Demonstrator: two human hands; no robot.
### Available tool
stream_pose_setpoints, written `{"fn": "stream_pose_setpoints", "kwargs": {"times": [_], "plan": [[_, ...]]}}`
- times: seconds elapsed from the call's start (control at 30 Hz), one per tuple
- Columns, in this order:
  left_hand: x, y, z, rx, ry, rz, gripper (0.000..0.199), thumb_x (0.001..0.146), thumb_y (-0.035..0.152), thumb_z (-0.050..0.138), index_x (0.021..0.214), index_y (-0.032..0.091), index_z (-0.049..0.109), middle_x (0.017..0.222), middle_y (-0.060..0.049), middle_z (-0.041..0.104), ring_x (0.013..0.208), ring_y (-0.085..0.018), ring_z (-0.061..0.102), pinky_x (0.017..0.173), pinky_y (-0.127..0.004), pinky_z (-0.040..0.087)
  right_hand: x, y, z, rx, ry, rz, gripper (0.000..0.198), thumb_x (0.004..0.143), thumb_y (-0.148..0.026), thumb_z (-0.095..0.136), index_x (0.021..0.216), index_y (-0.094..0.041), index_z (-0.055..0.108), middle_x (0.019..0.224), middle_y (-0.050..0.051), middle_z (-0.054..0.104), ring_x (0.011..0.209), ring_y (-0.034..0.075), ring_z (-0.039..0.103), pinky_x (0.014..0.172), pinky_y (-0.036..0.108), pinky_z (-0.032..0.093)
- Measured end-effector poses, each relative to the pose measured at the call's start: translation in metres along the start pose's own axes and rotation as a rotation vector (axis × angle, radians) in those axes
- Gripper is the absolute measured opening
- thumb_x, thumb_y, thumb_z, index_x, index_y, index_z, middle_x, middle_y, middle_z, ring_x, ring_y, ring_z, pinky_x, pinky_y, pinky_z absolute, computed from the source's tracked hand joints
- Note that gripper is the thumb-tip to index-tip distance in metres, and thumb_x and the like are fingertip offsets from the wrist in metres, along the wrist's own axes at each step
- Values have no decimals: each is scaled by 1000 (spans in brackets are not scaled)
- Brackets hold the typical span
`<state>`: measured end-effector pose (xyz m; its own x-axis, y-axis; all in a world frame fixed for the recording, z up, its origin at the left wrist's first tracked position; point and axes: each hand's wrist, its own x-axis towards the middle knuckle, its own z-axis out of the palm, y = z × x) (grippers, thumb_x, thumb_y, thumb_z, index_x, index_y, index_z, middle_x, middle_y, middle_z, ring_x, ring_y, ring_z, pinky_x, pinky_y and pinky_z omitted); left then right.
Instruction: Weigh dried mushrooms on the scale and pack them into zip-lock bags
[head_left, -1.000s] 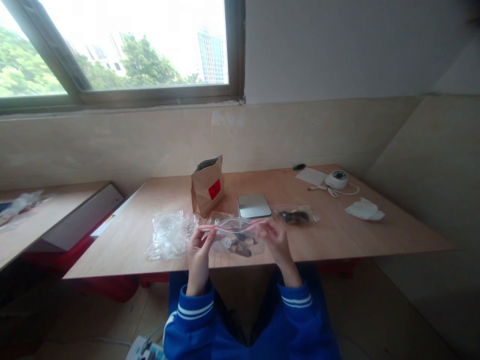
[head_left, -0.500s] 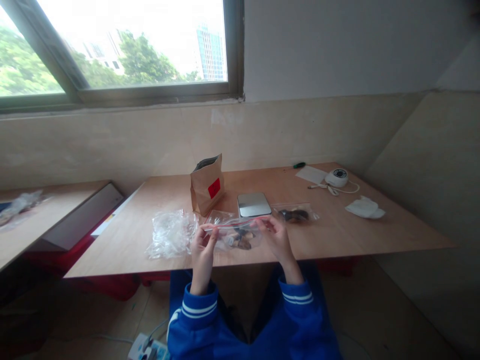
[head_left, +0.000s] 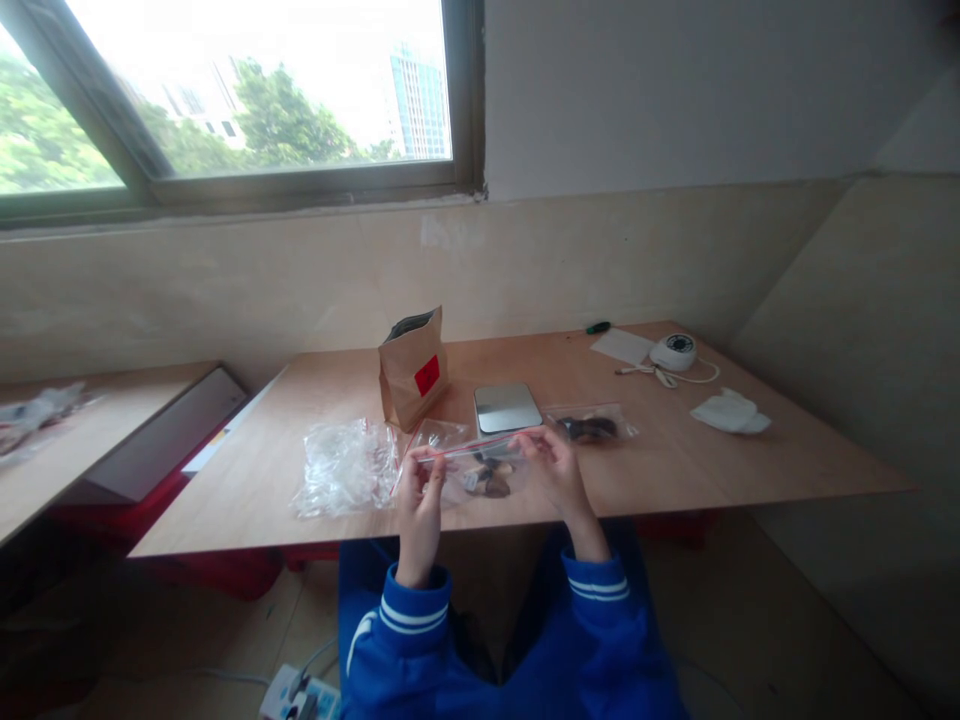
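Note:
Between my two hands a clear zip bag with a red line along its top hangs near the table's front edge. Several brown and dark pieces show through its plastic; I cannot make out what they are. My left hand pinches the top edge at the left. At the right end, my right hand is closed on the same edge. Just behind the bag lies a flat silver scale-like plate. A heap of clear plastic bags sits left of my left hand.
A brown paper pouch with a red label stands open-topped behind. Right of the plate lies another clear bag with dark contents. Farther right are a white dome camera with its cable, crumpled white material and a green-handled tool.
My left hand has moved a little to the right along the bag's top edge, closer to my right hand. My right hand stays nearly where it was.

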<state>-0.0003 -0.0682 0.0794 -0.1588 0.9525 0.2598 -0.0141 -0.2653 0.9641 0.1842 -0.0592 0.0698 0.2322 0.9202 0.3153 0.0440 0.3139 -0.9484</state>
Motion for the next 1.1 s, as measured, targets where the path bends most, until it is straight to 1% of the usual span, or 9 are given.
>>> {"fn": "stream_pose_setpoints", "kwargs": {"times": [0.13,0.2,0.27,0.33,0.43,0.57,0.73,0.93,1.1], "plan": [[-6,0,10,-87,34,19,24,85,42,60,94,19,56,85,-1,62,80,-15,61,78,-26,47,0,1,5,246,-51,50,23,85,-45,61,81,-22,61,74,-1,62,61,12,52,64,26,44],[-8,-3,12,-155,46,-1,25,85,42,59,96,20,57,82,0,62,77,-14,61,76,-26,48,-1,4,11,342,-92,86,21,82,-43,66,89,-23,62,79,-2,62,67,12,54,68,25,45],[-8,-7,12,-211,39,-18,25,84,41,61,97,20,58,83,-1,63,77,-14,62,77,-27,48,-3,9,18,418,-125,143,28,77,-39,73,99,-25,63,84,-2,63,77,13,58,74,25,46],[-7,-10,10,-218,27,-3,24,83,39,64,95,19,61,87,-2,64,82,-15,62,80,-28,48,-6,13,23,458,-126,200,31,73,-36,77,100,-25,65,88,-1,65,84,14,60,79,26,46],[-4,-9,5,-185,5,40,21,81,37,65,91,18,64,88,-3,66,86,-17,62,83,-29,48,-7,17,26,478,-91,256,23,71,-36,79,87,-23,70,85,0,68,80,14,60,76,26,46],[-1,-3,-1,-103,-9,56,21,79,38,67,85,18,65,81,-2,68,80,-17,64,78,-28,49,-3,12,20,513,-78,288,24,65,-38,83,79,-22,72,74,-1,67,72,13,59,72,26,46],[1,1,-6,14,6,13,25,74,40,72,82,17,66,72,-2,70,70,-17,65,67,-27,50,3,2,20,527,-177,384,29,63,-42,82,77,-19,73,77,1,69,63,11,57,66,26,48],[2,3,-10,13,13,20,23,76,39,71,80,17,67,75,-3,72,71,-18,67,67,-28,52,1,8,26,433,-100,299,28,65,-44,80,77,-19,72,73,1,69,64,13,59,65,27,50],[3,3,-14,36,-6,22,20,75,36,72,79,17,68,73,-3,73,69,-18,69,65,-27,53,0,9,19,366,-31,250,23,68,-41,78,75,-21,71,72,1,69,68,15,62,68,29,51]]}}
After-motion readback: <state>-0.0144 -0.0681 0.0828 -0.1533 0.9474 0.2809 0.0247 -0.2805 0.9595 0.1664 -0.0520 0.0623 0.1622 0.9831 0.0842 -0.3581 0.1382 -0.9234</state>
